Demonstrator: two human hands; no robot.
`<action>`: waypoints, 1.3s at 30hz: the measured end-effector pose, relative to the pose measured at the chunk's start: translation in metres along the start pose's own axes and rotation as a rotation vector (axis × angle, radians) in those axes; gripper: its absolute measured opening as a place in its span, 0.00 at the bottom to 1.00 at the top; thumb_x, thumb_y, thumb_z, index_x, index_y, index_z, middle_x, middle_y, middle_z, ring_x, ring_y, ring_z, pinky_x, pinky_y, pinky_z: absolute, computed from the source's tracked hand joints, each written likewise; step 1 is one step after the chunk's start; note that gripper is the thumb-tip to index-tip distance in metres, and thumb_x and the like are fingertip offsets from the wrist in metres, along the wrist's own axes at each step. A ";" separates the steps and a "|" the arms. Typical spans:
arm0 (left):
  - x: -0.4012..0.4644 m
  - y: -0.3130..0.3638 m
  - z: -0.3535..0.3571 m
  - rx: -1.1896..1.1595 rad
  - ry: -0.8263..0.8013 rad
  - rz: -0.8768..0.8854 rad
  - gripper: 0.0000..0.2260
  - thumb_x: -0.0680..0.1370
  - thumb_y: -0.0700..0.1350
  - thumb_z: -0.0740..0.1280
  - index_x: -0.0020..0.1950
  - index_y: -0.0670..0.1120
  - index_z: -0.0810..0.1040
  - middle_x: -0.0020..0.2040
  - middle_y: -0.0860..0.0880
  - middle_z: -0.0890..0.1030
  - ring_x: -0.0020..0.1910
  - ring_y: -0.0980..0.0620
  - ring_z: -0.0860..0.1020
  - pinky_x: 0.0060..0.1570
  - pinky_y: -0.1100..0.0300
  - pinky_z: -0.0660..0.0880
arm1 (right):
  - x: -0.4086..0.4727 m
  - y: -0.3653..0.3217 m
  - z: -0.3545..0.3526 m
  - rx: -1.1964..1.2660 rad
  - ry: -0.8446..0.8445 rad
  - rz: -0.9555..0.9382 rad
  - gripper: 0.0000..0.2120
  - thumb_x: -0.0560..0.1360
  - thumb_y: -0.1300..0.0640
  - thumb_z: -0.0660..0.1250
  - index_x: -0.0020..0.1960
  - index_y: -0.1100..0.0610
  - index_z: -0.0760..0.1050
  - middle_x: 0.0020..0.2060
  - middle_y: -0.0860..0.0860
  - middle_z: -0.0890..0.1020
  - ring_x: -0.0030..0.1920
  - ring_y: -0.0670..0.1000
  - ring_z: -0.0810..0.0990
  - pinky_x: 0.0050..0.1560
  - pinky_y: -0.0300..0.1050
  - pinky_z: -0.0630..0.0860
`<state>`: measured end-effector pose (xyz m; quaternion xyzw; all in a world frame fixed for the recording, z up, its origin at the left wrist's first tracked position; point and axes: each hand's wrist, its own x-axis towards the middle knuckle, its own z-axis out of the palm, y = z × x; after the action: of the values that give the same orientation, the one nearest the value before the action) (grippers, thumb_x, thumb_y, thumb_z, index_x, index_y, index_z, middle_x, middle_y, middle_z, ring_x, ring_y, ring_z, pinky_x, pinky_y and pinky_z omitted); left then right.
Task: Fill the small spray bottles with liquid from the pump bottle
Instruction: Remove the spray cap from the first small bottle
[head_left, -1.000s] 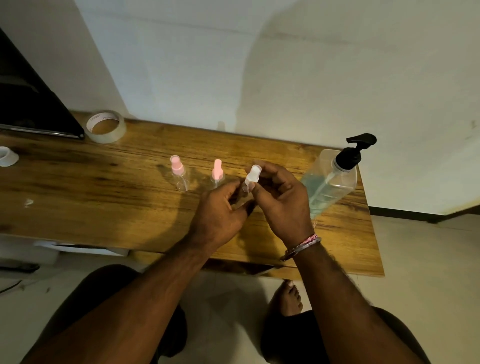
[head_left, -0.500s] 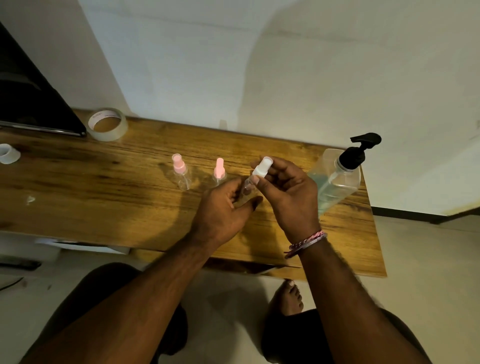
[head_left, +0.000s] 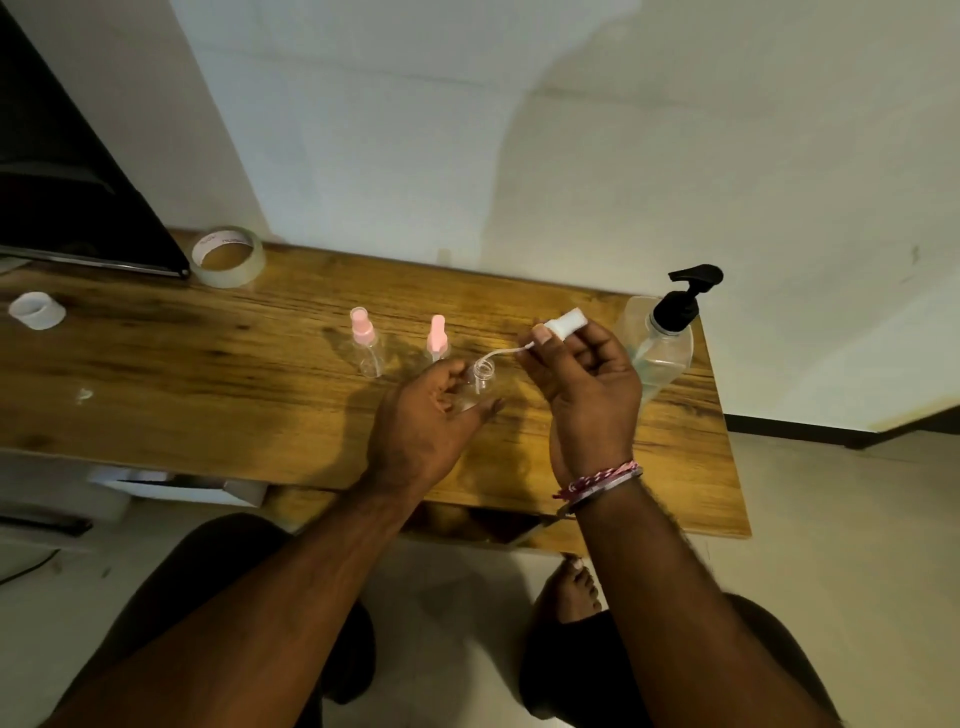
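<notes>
Head view shows the left hand (head_left: 426, 415) curled around an uncapped clear spray bottle (head_left: 480, 384) on the wooden table (head_left: 208, 374), its mouth open at the hand's 1 o'clock. The right hand (head_left: 589, 395) pinches the white sprayer cap (head_left: 566, 320) — dip tube trailing toward 9 o'clock, over the bottle. At the right hand's 2 o'clock stands the pump bottle (head_left: 662, 343); two pink-capped bottles (head_left: 363, 338) stand at the left hand's 11 o'clock.

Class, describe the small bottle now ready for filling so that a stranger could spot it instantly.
On the wooden table, left of the pump bottle, stand three small clear bottles. The one meant is held by the left hand: this open bottle has no top, while its two neighbours wear pink ones.
</notes>
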<state>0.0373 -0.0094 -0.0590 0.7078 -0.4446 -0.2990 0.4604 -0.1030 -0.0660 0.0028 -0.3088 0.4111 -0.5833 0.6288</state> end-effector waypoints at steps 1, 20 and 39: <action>-0.001 0.000 -0.001 -0.001 0.004 -0.005 0.30 0.70 0.63 0.80 0.69 0.55 0.81 0.57 0.60 0.85 0.55 0.60 0.84 0.56 0.50 0.85 | -0.003 0.002 0.000 0.064 0.018 0.040 0.19 0.75 0.69 0.73 0.64 0.70 0.75 0.51 0.64 0.83 0.53 0.60 0.84 0.58 0.57 0.83; -0.013 -0.002 -0.034 0.078 0.161 -0.028 0.25 0.74 0.53 0.81 0.70 0.50 0.82 0.58 0.55 0.86 0.56 0.59 0.83 0.56 0.57 0.83 | -0.019 0.012 -0.008 0.022 0.147 0.249 0.16 0.74 0.67 0.75 0.61 0.68 0.79 0.45 0.58 0.85 0.45 0.55 0.85 0.51 0.51 0.85; -0.005 -0.022 -0.037 0.183 0.190 0.026 0.27 0.71 0.61 0.78 0.68 0.58 0.78 0.56 0.56 0.87 0.53 0.54 0.86 0.51 0.48 0.85 | -0.011 0.107 0.014 -0.730 0.151 0.343 0.28 0.48 0.36 0.79 0.43 0.48 0.82 0.41 0.47 0.87 0.43 0.53 0.88 0.47 0.55 0.85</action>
<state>0.0741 0.0137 -0.0645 0.7661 -0.4335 -0.1827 0.4380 -0.0394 -0.0429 -0.0817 -0.3951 0.6816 -0.3066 0.5342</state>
